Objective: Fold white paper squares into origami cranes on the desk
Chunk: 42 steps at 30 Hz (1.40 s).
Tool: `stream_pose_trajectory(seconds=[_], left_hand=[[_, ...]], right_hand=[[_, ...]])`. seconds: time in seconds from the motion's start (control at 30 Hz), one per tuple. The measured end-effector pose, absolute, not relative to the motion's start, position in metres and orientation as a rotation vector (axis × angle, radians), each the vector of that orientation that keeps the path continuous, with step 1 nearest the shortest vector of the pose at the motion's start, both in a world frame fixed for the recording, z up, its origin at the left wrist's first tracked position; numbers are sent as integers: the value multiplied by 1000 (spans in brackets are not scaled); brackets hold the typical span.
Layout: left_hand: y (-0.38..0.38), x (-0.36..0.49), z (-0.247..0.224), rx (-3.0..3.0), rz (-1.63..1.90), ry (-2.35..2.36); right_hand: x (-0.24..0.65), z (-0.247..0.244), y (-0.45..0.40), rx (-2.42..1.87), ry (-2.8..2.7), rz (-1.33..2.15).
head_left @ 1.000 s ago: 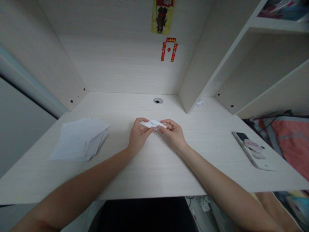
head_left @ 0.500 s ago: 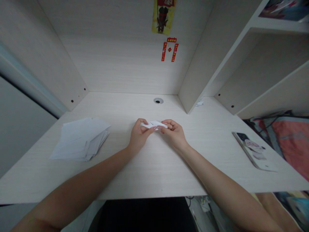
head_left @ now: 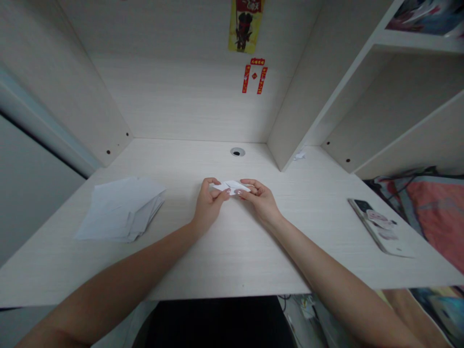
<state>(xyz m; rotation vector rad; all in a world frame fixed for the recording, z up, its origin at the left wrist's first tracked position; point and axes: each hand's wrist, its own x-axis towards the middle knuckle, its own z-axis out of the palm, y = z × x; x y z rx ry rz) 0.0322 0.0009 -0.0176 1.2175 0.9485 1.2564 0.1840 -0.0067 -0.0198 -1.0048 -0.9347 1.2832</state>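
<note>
A small piece of folded white paper is held between both hands above the middle of the desk. My left hand pinches its left end, thumb in front and fingers curled behind. At the right end, my right hand grips it the same way. Both thumbs press on the near side, their tips a little apart. Slanting fold edges show on the paper's upper face. Fingers hide its two ends.
A loose stack of white paper lies on the left of the desk. To the right is a phone in a decorated case. An upright divider panel meets the desk behind my right hand. A round cable hole is near the back.
My thumb tips have moved apart, the left thumb shifting left, so more of the folded paper's near side shows. Both hands keep their hold. The view has tilted very slightly.
</note>
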Motion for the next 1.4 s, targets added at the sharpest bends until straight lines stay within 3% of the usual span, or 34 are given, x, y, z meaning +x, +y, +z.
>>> stream_pose_trajectory(seconds=[0.97,1.4], left_hand=[[6,31,-21,1037,1264,898],[4,32,-20,1219,1244,924]], right_hand=[[188,-15,-8,-1010,-868,1456],[191,-7,-10,-1004,-1059,1453]])
